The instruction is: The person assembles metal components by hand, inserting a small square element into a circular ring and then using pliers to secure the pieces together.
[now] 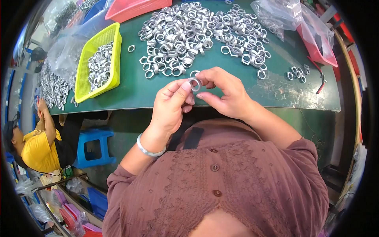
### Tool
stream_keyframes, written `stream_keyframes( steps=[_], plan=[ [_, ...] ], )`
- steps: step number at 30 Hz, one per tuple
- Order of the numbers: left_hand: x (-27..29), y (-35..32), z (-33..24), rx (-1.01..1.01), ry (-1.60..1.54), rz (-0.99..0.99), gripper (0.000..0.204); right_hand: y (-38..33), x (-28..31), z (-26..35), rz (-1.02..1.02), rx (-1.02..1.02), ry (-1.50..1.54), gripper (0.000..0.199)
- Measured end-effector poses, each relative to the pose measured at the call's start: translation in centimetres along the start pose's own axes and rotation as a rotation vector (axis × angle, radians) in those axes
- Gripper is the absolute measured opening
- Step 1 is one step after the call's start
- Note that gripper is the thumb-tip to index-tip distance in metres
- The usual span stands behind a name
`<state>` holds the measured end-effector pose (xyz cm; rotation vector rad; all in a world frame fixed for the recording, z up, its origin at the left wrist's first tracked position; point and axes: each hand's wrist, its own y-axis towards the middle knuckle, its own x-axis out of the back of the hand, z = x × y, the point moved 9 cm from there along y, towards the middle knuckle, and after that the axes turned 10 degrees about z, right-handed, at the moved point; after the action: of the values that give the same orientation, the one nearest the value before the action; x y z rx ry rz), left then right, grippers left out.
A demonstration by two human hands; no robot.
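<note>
A silver-grey metal ring [194, 84] is pinched between the thumb and fingers of my left hand [170, 100], just above the near edge of the table. My right hand [227, 91] is at the ring's right side. Its index fingertip is close to the ring's upper rim, with the thumb held apart below. Whether that fingertip touches the ring is hard to tell. Just beyond my fingers lies another ring [193, 73], partly hidden. Farther back spreads a large heap of similar rings [185, 37], many with a flat-sided outer edge.
On the green table [134, 89], a yellow-green basket [114, 75] holds more rings at left. Several loose rings [299, 73] lie at right beside a red-handled tool [321, 83]. Pink baskets [136, 8] and plastic bags [276, 14] stand behind. A person in yellow [39, 150] works at far left near a blue stool [94, 148].
</note>
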<state>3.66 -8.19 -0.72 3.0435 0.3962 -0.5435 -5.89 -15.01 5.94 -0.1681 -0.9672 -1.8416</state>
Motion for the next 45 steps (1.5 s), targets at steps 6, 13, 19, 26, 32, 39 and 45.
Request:
stream_keyframes(
  steps=[6,13,19,26,32,39,45],
  plan=[
    [-1.3,-0.2,2.5,0.268,-0.573,0.062,0.019,-0.2,0.0,-0.7,-0.021,-0.063,0.041,0.04],
    [-1.3,-0.2,3.6,0.331,-0.688,0.091,0.021,0.1,0.1,-0.7,-0.032,-0.053,0.04,0.041],
    [-1.2,-0.4,4.1,0.36,-0.732,0.067,0.022,0.2,-0.1,-0.6,-0.036,-0.056,0.059,0.039],
    [-0.8,-0.5,4.1,0.327,-0.715,0.037,0.021,0.2,-0.3,-0.6,-0.011,-0.055,0.036,0.029],
    [0.7,-0.2,2.7,0.152,-0.694,0.052,0.016,-0.4,0.5,-4.5,0.0,-0.269,-0.216,0.027],
    [1.2,-0.5,2.5,0.071,-0.768,0.13,0.02,1.2,-1.9,-5.2,0.165,-0.309,-0.595,0.032],
    [1.2,-0.8,2.0,0.091,-0.745,0.106,0.037,1.2,-1.4,-5.6,0.199,-0.281,-0.412,0.026]
  ],
)
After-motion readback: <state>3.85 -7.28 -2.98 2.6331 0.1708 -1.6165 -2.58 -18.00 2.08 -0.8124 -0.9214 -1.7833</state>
